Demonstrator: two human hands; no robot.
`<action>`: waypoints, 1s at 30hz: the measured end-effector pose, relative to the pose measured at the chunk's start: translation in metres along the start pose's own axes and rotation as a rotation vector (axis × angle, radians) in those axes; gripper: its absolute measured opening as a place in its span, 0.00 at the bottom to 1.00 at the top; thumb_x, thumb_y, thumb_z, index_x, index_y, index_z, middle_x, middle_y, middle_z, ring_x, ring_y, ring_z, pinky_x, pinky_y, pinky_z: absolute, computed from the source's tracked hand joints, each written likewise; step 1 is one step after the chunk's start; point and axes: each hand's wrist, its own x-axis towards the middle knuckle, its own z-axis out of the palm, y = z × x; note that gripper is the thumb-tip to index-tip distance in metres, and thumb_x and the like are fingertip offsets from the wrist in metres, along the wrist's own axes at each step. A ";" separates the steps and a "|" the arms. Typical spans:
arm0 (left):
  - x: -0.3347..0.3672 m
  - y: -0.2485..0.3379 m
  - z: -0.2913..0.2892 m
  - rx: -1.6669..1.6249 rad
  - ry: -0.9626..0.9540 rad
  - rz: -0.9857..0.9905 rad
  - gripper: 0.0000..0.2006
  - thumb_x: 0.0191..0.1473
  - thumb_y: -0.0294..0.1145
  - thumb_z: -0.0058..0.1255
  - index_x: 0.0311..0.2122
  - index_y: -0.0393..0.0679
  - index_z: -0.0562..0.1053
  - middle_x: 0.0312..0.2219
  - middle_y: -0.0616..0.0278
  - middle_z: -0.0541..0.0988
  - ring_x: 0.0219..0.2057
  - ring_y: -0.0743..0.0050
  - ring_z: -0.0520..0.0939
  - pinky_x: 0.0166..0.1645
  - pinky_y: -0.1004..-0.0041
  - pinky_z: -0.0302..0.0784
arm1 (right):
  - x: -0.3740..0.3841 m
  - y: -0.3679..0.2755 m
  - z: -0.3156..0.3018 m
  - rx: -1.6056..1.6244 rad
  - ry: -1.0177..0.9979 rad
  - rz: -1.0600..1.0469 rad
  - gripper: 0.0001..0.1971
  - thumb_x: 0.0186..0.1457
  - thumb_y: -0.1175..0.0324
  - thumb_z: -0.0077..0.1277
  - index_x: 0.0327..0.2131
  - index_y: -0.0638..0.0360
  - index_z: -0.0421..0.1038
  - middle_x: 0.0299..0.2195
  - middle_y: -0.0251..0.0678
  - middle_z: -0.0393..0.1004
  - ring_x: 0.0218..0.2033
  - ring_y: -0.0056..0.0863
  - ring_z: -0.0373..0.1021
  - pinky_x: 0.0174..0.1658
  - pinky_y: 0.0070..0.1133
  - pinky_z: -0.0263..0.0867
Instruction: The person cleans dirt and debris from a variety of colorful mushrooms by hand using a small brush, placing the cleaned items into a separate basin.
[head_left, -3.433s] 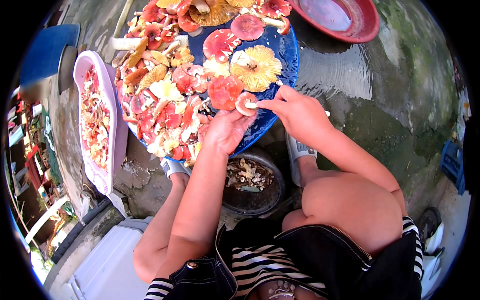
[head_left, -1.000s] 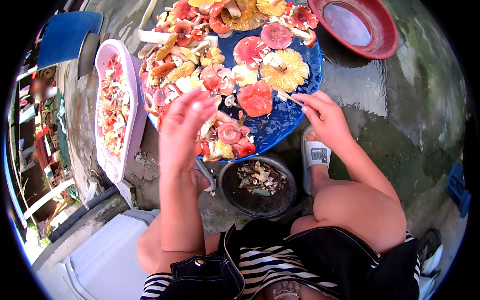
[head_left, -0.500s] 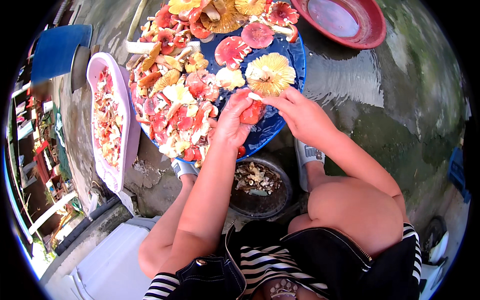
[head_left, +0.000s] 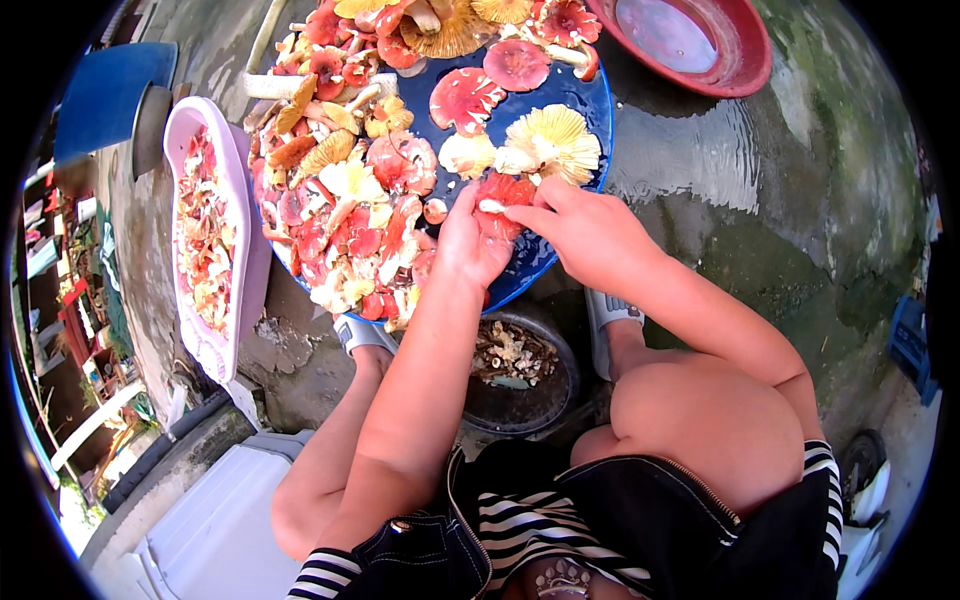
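Setting: seen from above, squatting on wet concrete ground [head_left: 760, 230], knees apart, bare forearms reaching forward over a wide blue tray [head_left: 585, 110].

Left hand [head_left: 468, 245]: curled around a red-capped mushroom [head_left: 505, 190] at the tray's near edge, cupping it from below and the left — steadied for the other hand.

Right hand [head_left: 590, 232]: fingers narrowed to a pinch on the pale stem end of that same mushroom; whether a small blade sits in the grip cannot be told.

Mushroom in hand: held just above the tray's near rim, between both hands, cap outward.

Blue tray: heaped with red, orange and yellow mushrooms, thickest on the left; on the right, caps spread singly — a large yellow cap [head_left: 555, 140] lying gills up just beyond the hands.

Dark bowl [head_left: 520, 365]: on the ground between the feet, directly under the hands, holding brownish scraps — placed to catch what falls.

Pink tray [head_left: 215, 240]: long, to the left of the blue tray, holding small reddish pieces.

Red basin [head_left: 700, 40]: upper right, with water, well apart from the hands.

Feet: in grey sandals [head_left: 612, 315], either side of the dark bowl.
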 end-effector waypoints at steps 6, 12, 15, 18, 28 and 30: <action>0.002 0.010 0.003 -0.072 -0.069 -0.084 0.21 0.69 0.39 0.26 0.54 0.34 0.65 0.50 0.49 0.75 0.51 0.55 0.77 0.58 0.59 0.72 | 0.002 0.003 -0.003 -0.007 -0.004 -0.001 0.18 0.54 0.70 0.48 0.49 0.51 0.72 0.37 0.39 0.69 0.38 0.36 0.74 0.36 0.30 0.73; 0.000 0.011 0.000 -0.176 -0.079 -0.051 0.22 0.66 0.38 0.29 0.56 0.32 0.63 0.53 0.46 0.73 0.55 0.51 0.74 0.62 0.58 0.69 | -0.001 0.010 0.000 0.045 0.026 0.006 0.17 0.54 0.71 0.47 0.48 0.52 0.72 0.36 0.38 0.69 0.36 0.37 0.74 0.35 0.32 0.73; -0.018 0.006 0.006 -0.269 -0.203 -0.068 0.21 0.59 0.30 0.33 0.56 0.32 0.63 0.53 0.46 0.73 0.54 0.52 0.75 0.59 0.60 0.72 | -0.003 0.013 -0.002 -0.032 0.028 0.112 0.18 0.53 0.72 0.48 0.49 0.52 0.72 0.36 0.38 0.69 0.36 0.37 0.74 0.35 0.32 0.73; 0.001 0.026 -0.059 -0.245 -0.643 -0.346 0.20 0.58 0.26 0.38 0.55 0.32 0.64 0.52 0.47 0.73 0.52 0.56 0.77 0.55 0.65 0.76 | 0.007 0.000 -0.003 -0.019 0.064 0.084 0.18 0.53 0.72 0.48 0.49 0.51 0.71 0.37 0.38 0.69 0.37 0.37 0.74 0.36 0.31 0.72; -0.016 -0.008 -0.009 0.592 -0.056 0.246 0.15 0.60 0.22 0.46 0.53 0.38 0.71 0.45 0.62 0.78 0.47 0.75 0.78 0.52 0.75 0.74 | 0.000 0.009 -0.001 0.183 0.096 0.035 0.19 0.51 0.76 0.49 0.48 0.48 0.73 0.37 0.36 0.70 0.35 0.38 0.74 0.36 0.32 0.71; -0.015 -0.010 -0.011 0.600 -0.083 0.272 0.16 0.61 0.24 0.47 0.54 0.38 0.70 0.46 0.62 0.78 0.47 0.74 0.78 0.52 0.74 0.74 | -0.001 0.008 0.002 0.201 0.089 0.047 0.19 0.52 0.75 0.49 0.49 0.48 0.73 0.37 0.36 0.71 0.35 0.38 0.74 0.36 0.32 0.72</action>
